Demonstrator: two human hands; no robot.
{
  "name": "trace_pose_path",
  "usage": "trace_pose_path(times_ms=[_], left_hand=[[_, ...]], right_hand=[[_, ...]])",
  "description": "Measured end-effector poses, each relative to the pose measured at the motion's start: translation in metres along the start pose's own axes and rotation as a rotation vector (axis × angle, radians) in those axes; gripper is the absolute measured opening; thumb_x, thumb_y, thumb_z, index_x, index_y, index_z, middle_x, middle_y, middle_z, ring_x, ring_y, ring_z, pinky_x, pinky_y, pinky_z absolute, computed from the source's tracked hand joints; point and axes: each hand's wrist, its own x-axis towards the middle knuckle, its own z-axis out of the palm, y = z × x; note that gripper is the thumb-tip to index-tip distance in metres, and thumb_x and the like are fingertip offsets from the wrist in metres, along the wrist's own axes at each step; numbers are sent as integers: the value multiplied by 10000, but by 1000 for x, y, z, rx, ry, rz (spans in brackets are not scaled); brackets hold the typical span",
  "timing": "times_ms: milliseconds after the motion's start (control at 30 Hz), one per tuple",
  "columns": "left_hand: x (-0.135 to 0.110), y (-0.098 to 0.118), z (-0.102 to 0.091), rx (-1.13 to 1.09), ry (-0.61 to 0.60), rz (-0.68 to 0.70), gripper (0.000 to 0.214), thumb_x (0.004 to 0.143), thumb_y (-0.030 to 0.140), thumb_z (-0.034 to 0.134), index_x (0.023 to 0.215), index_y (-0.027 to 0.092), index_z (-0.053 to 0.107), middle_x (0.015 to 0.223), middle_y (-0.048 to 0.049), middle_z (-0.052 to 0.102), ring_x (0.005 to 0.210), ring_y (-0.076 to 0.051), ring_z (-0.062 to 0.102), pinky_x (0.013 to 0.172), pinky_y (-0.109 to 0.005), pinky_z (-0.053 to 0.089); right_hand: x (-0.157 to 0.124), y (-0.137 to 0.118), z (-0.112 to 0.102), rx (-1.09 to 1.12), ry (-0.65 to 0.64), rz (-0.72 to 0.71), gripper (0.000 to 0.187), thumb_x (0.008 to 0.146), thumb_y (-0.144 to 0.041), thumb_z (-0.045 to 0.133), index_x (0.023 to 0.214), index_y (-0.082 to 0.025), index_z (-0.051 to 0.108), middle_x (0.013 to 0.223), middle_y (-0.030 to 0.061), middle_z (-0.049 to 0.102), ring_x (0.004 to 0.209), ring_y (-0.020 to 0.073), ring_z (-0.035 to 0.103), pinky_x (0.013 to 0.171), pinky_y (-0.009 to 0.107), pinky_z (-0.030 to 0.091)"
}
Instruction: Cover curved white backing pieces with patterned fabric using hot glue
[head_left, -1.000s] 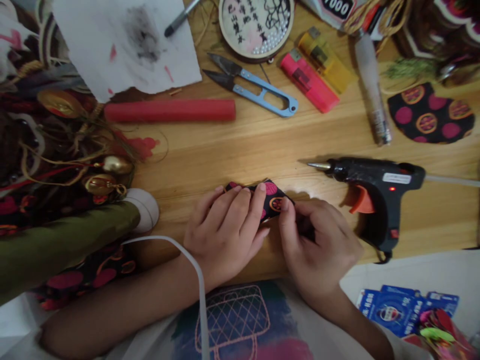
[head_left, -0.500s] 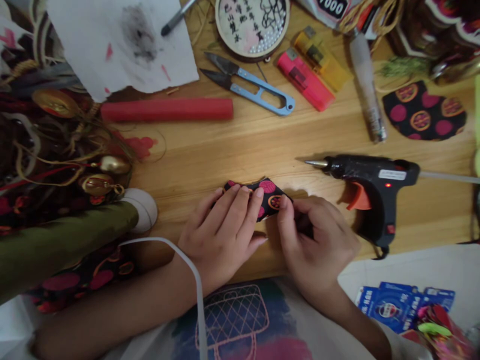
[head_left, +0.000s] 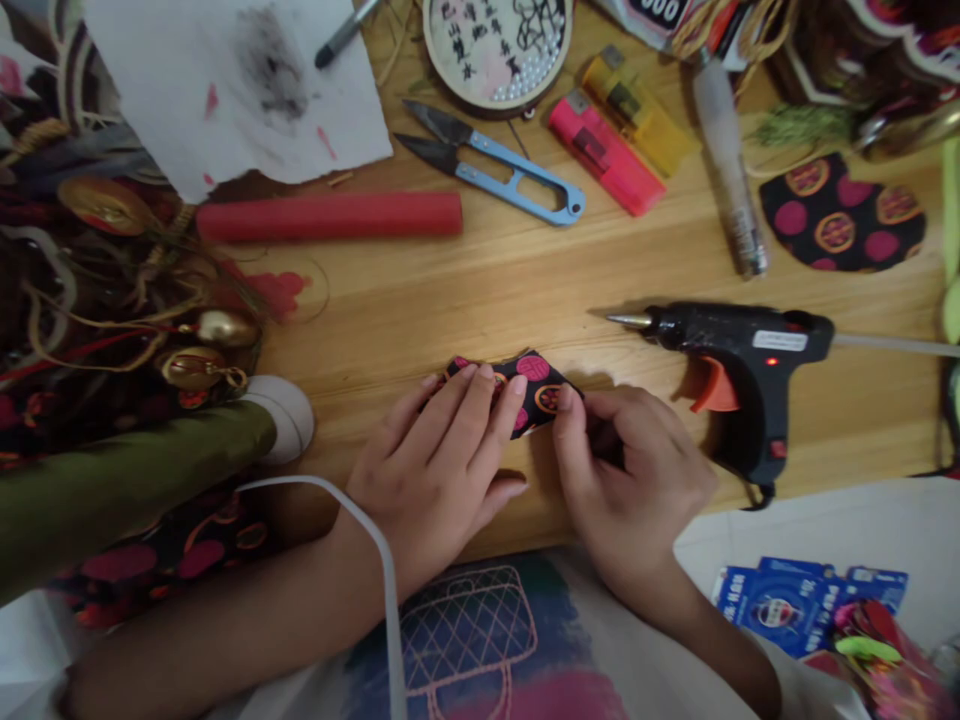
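Observation:
A small piece of black fabric with pink dots point(head_left: 534, 385) lies near the front edge of the wooden table point(head_left: 480, 290). My left hand point(head_left: 442, 470) rests on its left part, fingers pressed flat and together on the cloth. My right hand point(head_left: 637, 480) pinches the right end of the fabric, thumb on top and fingers curled. A black hot glue gun point(head_left: 739, 375) with an orange trigger stands just right of my right hand, nozzle pointing left, red light on.
Blue thread snips point(head_left: 491, 165), a red cylinder point(head_left: 330, 215), pink point(head_left: 604, 155) and yellow point(head_left: 634, 110) lighters, a glue stick point(head_left: 724, 160) and a round embroidered hoop point(head_left: 499, 45) lie further back. Another dotted fabric piece point(head_left: 840, 215) sits at right. Tangled ornaments point(head_left: 112, 300) crowd the left.
Both hands stay on the fabric piece with little shift; my left thumb has spread slightly away. The view has drifted a bit, so the objects appear lower-left to upward.

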Motion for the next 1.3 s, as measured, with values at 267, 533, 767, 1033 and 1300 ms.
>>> trace_pose_path(times_ms=[267,533,767,1033,1300], left_hand=[[-4,5,2,8,-21,-5,525,936,385,578,1399,145,524,1343,-160,606,1253,-280,561,1077,-398,407],[-2,6,3,29,24,6,531,957,399,517,1354,46,545,1291,-200,637,1225,-287,591,1061,-371,430],[0,8,2,35,50,1,538,945,408,551,1259,-28,580,1242,-225,664,1208,-295,611,1078,-382,440],[0,9,1,-19,34,-20,491,923,391,591,1303,80,588,1285,-210,643,1224,-309,609,1063,-438,458],[-4,6,3,-60,22,-21,494,929,390,593,1315,82,573,1315,-210,626,1239,-315,590,1079,-473,442]], right_hand=[[0,0,0,-11,-3,0,150,887,-205,635,744,-182,594,642,-11,635,569,102,547,548,254,401],[0,0,0,-12,1,6,146,879,-196,638,742,-184,591,642,-9,639,573,108,563,541,258,405],[1,-1,0,-3,-14,11,156,881,-192,635,733,-189,587,639,-13,636,582,109,572,557,256,421],[0,0,0,-9,-6,4,149,887,-204,627,743,-177,604,643,-9,636,575,106,557,557,254,406],[1,0,2,-52,25,-9,178,896,-220,609,722,-190,592,622,-19,626,555,104,536,540,249,401]])
